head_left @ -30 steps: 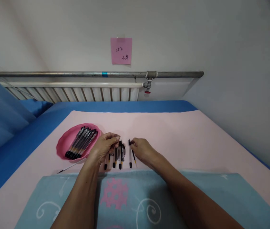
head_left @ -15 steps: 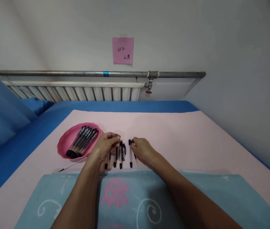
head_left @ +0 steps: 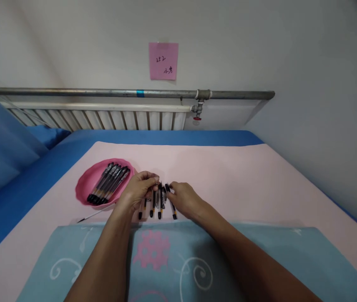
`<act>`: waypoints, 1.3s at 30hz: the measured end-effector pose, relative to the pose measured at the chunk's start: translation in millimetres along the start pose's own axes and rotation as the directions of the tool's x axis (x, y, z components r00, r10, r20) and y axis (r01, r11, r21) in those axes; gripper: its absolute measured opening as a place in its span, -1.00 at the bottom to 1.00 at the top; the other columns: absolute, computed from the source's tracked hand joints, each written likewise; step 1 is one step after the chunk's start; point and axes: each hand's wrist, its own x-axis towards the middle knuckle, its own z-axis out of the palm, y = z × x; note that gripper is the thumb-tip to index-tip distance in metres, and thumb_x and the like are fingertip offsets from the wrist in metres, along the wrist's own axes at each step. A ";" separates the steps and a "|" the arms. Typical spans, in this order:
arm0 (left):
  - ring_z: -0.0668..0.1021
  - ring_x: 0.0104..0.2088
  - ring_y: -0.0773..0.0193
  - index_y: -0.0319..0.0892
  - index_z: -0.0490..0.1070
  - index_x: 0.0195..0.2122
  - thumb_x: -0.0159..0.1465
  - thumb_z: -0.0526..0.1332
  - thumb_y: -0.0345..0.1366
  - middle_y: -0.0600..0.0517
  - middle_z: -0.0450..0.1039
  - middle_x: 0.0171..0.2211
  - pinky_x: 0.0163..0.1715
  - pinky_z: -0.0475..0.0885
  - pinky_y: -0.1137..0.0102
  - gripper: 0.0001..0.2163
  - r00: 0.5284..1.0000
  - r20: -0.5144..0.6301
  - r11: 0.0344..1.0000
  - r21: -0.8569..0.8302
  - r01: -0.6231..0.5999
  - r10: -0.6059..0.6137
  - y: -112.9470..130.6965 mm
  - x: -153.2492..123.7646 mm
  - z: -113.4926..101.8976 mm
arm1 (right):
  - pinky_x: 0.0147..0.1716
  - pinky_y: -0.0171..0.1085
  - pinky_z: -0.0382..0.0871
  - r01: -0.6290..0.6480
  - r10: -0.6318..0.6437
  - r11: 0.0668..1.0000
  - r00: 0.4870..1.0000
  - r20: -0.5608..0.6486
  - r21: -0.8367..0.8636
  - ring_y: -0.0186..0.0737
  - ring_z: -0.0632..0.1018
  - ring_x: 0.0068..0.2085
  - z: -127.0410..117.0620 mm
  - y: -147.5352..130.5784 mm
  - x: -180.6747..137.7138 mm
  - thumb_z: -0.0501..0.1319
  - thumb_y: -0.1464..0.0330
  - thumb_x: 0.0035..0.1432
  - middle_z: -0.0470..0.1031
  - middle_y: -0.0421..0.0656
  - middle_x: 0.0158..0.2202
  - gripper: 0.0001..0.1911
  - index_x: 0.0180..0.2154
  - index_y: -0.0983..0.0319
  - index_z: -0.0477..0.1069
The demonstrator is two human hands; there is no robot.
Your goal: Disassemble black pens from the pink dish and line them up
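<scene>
My right hand (head_left: 185,199) pinches the upper end of a pen (head_left: 172,209), which leans with its black end toward me; a dark refill shows inside its clear barrel. My left hand (head_left: 140,186) is closed in a pinch above a row of pens, and what its fingertips hold is too small to make out. Below the left fingers lie a pen (head_left: 152,205) and another pen (head_left: 160,206), both with black ends nearest me. A clear barrel (head_left: 140,209) is partly under the left hand. Black pen caps (head_left: 164,195) lie between the hands.
A pink scalloped bowl (head_left: 82,182) at the left holds several assembled pens (head_left: 109,184). A thin white refill (head_left: 95,214) with a dark tip lies in front of it. A blue patterned cloth (head_left: 103,243) covers the near edge of the pink surface (head_left: 244,184). A wall and radiator (head_left: 115,119) stand behind.
My right hand has moved slightly left. The refill that lay apart beside the barrel now shows inside it, and that pen has tilted. My left hand stays almost in place.
</scene>
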 end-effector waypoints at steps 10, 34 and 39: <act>0.41 -0.64 0.47 -0.26 0.34 -0.52 -0.12 0.31 -0.34 0.09 0.38 -0.61 -0.76 0.14 0.63 -0.82 0.999 -0.037 1.000 0.009 0.028 -0.028 0.4 -1.7 4.1 | -0.40 -0.33 0.18 -0.024 0.024 1.000 1.000 0.000 -0.008 -0.17 0.48 -0.28 1.4 -1.5 0.3 0.03 0.34 0.10 0.48 0.00 -0.29 -0.76 -0.24 0.30 0.36; 0.42 -0.64 0.46 -0.28 0.35 -0.50 -0.07 0.29 -0.39 0.05 0.38 -0.60 -0.77 0.11 0.62 -0.86 0.997 0.070 0.997 -0.054 0.047 -0.043 -0.3 -2.1 7.0 | -0.43 -0.36 0.24 -0.072 0.077 0.993 0.996 -0.048 0.096 -0.23 0.48 -0.35 -10.0 -5.7 2.4 0.05 0.37 0.08 0.49 -0.03 -0.34 -0.77 -0.23 0.30 0.36; 0.48 -0.57 0.39 -0.28 0.34 -0.48 -0.11 0.30 -0.45 0.03 0.40 -0.57 -0.78 0.11 0.63 -0.84 0.992 0.109 0.992 -0.109 0.070 -0.058 0.5 -4.0 12.8 | -0.59 -0.43 0.25 -0.088 0.080 0.808 0.996 0.039 0.582 -0.40 0.41 -0.58 -24.8 -7.9 1.2 0.01 0.39 0.10 0.44 -0.21 -0.53 -0.77 -0.24 0.25 0.39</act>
